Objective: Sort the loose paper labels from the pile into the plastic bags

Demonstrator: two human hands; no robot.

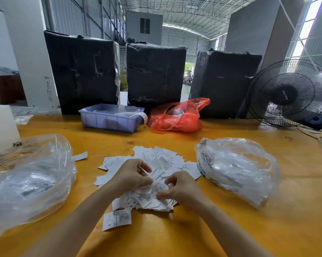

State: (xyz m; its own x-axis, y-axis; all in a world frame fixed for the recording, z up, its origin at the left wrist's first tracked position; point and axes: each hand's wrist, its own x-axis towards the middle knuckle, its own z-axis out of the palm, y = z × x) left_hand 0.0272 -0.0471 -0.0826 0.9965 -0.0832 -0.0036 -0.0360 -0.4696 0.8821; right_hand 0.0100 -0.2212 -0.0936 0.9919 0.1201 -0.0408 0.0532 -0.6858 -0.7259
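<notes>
Bare yellow table (221,229) flanking the label pile (156,164); clear bags left (30,179) and right (236,169). Over the pile, left hand (132,175) and right hand (182,188) pinching labels, fingers curled.

On the white pillar (29,58) beyond the table's far left edge, handwritten digits run vertically; they can be read roughly as "18107283500", though not with certainty. A single letter "S" is printed on the loose paper label (117,219) lying alone toward the table's near edge. Lettering is carried on the hub of the black fan (286,93) at the far right corner, but it is too small to be read. The print on the remaining labels and on the clear bags is blurred.
</notes>
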